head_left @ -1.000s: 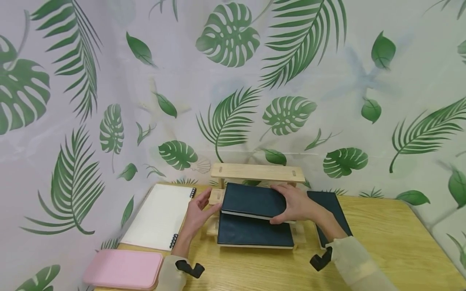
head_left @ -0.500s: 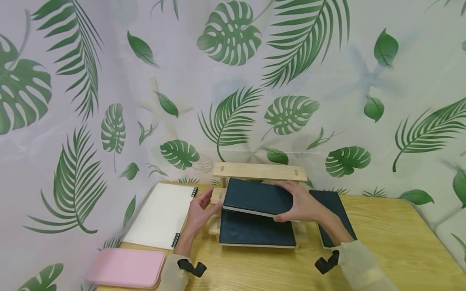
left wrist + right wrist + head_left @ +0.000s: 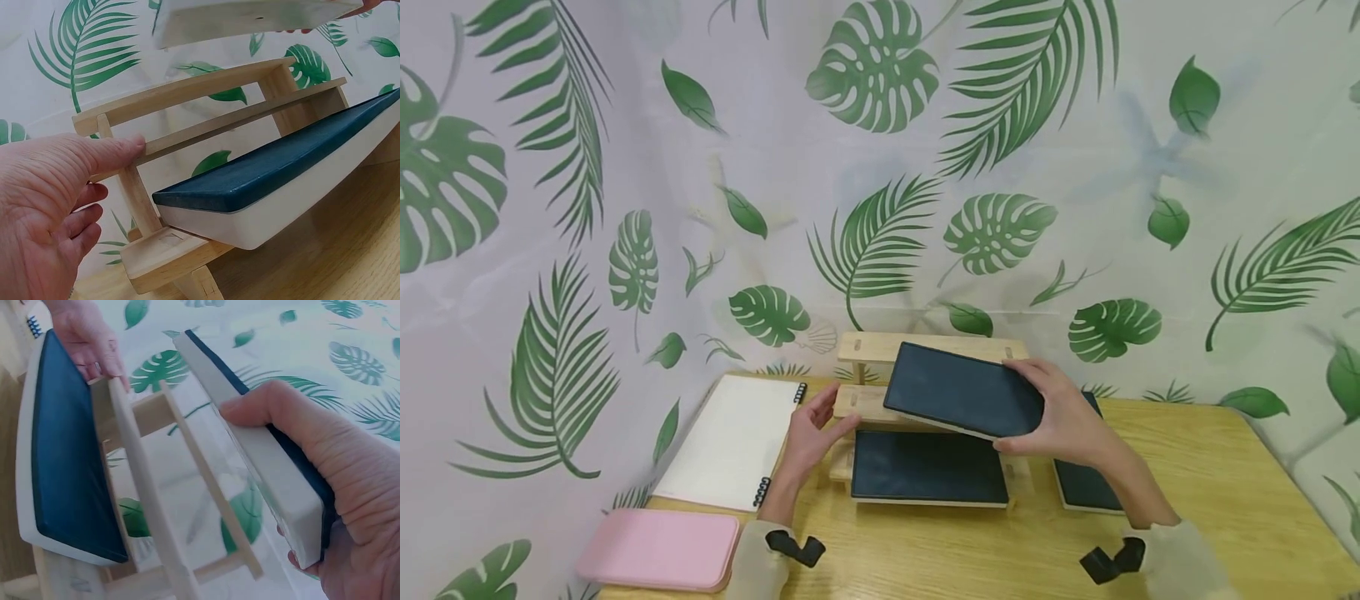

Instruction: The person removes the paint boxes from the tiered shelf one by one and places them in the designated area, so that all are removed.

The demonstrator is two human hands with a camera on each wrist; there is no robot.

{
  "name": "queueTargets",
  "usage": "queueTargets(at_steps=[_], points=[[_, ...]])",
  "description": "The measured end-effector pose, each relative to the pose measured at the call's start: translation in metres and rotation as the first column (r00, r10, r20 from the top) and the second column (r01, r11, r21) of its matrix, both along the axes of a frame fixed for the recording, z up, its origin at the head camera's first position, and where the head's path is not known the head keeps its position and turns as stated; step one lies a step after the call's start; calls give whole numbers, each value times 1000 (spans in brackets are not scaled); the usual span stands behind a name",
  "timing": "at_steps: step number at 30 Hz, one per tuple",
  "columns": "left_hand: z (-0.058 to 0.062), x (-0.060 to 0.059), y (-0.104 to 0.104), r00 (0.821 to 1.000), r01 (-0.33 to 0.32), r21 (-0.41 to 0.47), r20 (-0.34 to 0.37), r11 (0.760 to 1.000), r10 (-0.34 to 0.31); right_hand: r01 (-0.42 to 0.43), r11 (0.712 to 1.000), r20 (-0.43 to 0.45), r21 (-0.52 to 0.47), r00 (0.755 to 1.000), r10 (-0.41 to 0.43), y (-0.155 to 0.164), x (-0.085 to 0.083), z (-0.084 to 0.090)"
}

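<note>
My right hand [image 3: 1060, 412] grips the right end of a flat white box with a dark blue top [image 3: 962, 387], thumb along its near side. In the right wrist view, this raised box [image 3: 250, 450] is apart from the wooden tiered rack [image 3: 932, 343]. A similar blue-topped box [image 3: 928, 471] lies tilted on the rack's lowest tier. My left hand [image 3: 811, 433] holds the left end of the middle tier; in the left wrist view its thumb [image 3: 119, 153] presses that end, with the other fingers curled below.
A third dark blue-topped piece [image 3: 1086, 483] lies on the table right of the rack, partly hidden by my right arm. On the left are a white ring-bound notebook [image 3: 730, 442] and a pink case [image 3: 658, 550]. A leaf-patterned sheet [image 3: 880, 208] hangs behind the wooden table [image 3: 1210, 483].
My right hand has lifted the upper blue-topped box off the middle tier and carried it up and to the right, tilting it. My left hand stays at the rack's left end.
</note>
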State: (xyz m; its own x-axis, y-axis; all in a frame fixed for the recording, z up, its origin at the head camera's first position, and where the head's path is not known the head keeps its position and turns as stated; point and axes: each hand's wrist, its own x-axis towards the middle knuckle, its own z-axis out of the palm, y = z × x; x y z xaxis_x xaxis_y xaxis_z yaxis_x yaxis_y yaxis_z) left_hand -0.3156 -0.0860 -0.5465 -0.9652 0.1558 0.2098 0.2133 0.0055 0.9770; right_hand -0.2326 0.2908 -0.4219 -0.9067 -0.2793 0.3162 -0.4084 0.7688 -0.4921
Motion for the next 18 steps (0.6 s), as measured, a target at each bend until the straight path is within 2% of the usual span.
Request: queueTargets(at_steps=[8, 13, 18], points=[[-2, 1, 1, 1000, 5, 14, -1, 1000, -5, 142, 990, -38, -14, 989, -142, 25, 12, 6], [-1, 2, 2, 1000, 10, 23, -4, 1000, -10, 252, 968, -49, -20, 966, -252, 35, 21, 9], [0, 3, 2, 1000, 6, 32, 8, 999, -7, 323, 946, -63, -10, 944, -323, 42, 27, 8]])
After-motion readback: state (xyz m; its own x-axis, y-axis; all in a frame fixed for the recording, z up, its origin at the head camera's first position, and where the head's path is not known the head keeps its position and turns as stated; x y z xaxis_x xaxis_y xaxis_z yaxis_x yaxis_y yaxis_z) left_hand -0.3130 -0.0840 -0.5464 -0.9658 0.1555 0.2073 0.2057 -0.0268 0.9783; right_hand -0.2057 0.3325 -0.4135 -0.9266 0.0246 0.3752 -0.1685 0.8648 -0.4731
